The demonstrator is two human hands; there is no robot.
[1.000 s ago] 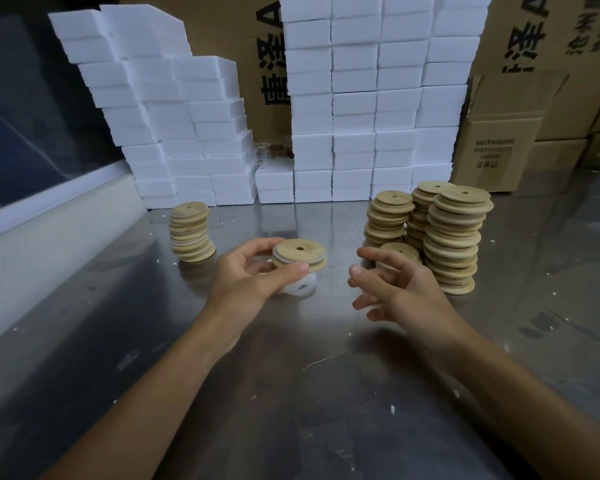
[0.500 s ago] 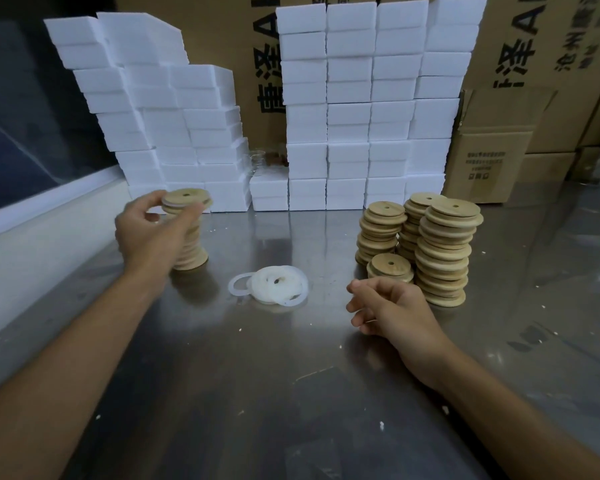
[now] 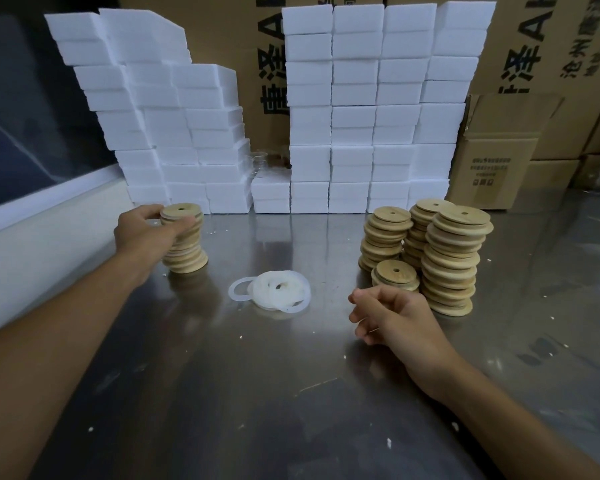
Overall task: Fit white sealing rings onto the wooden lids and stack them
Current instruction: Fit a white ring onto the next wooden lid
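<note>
On the metal table (image 3: 291, 393), a stack of wooden lids (image 3: 185, 242) stands at the far left, and the left hand (image 3: 146, 233) is at its top. The thumb and fingers curl round the top lid (image 3: 182, 212), gripping its rim as it sits on the stack. A loose pile of white rings (image 3: 278, 294) lies flat on the table between the two hands, touching neither.

The right hand (image 3: 392, 315) hovers or rests near the table with its fingers loosely curled and nothing in them. Just beyond its fingertips sits a short pile of lids (image 3: 395, 275), and behind that stand three taller stacks of lids (image 3: 451, 258), close together.

The left hand hides part of the left stack's upper lids, so I cannot tell whether the gripped lid carries a ring. Stacked white foam blocks (image 3: 354, 109) and cardboard boxes (image 3: 496, 157) fill the back.
</note>
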